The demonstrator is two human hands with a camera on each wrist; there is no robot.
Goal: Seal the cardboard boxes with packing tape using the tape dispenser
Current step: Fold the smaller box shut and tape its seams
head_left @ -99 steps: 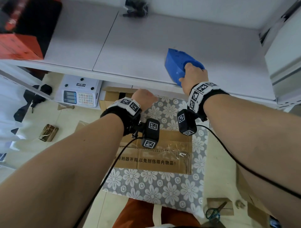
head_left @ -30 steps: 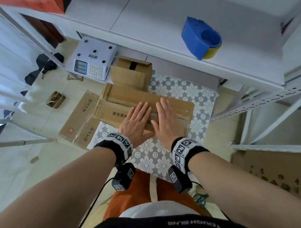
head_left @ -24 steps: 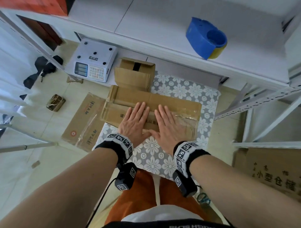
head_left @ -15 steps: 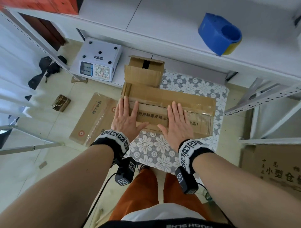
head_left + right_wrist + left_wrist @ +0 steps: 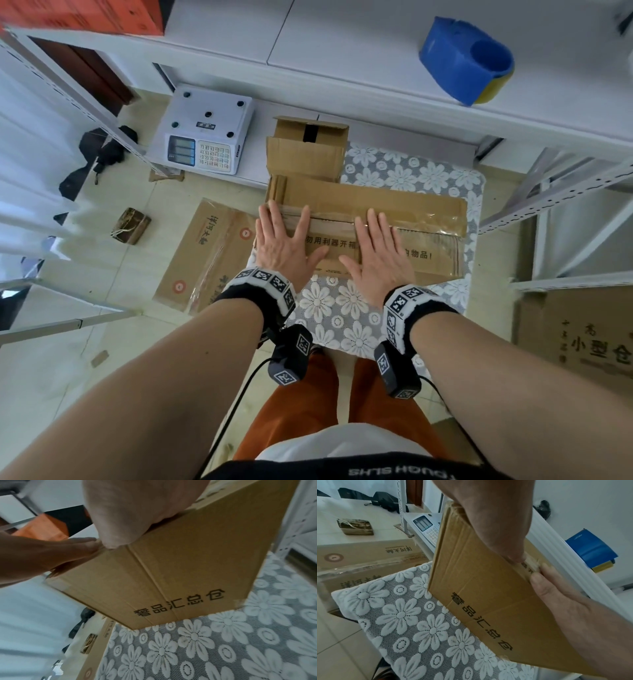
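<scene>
Cardboard box under both flat hands

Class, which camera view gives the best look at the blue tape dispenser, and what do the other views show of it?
The head view: the blue tape dispenser sits whole and unobstructed on the white shelf, with its yellow edge visible. The left wrist view shows it smaller, side-on, beyond the cardboard box. The right wrist view does not show it.
</scene>
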